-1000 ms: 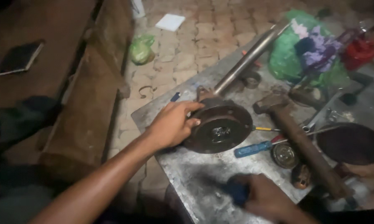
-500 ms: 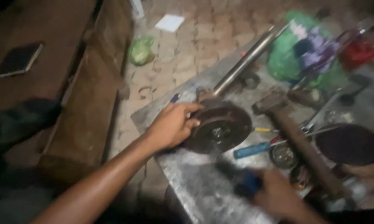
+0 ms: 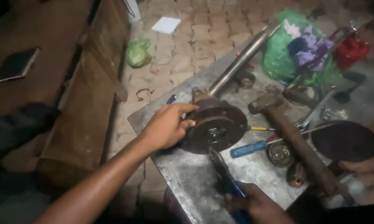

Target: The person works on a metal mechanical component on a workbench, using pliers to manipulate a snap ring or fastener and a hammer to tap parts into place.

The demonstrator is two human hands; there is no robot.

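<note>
My left hand (image 3: 167, 126) grips the left rim of a round rusty metal hub (image 3: 215, 125) that sits on the end of a long steel shaft (image 3: 241, 58), both lying on a grey metal table (image 3: 187, 178). At the bottom edge, my right hand (image 3: 257, 205) holds blue-handled pliers (image 3: 224, 170); their dark jaws point up at the hub's lower face, close to its centre.
A heavy sledgehammer (image 3: 295, 141) lies right of the hub, with a blue-handled screwdriver (image 3: 251, 148), a small round tin (image 3: 280, 153), a spanner (image 3: 315, 110) and a dark disc (image 3: 344, 141) around it. A green bag (image 3: 299, 49) rests at the back. A wooden bench (image 3: 87, 103) stands left, on brick floor.
My right hand has brought the pliers up from the table's front edge toward the hub. My left hand has kept its hold on the hub's rim.
</note>
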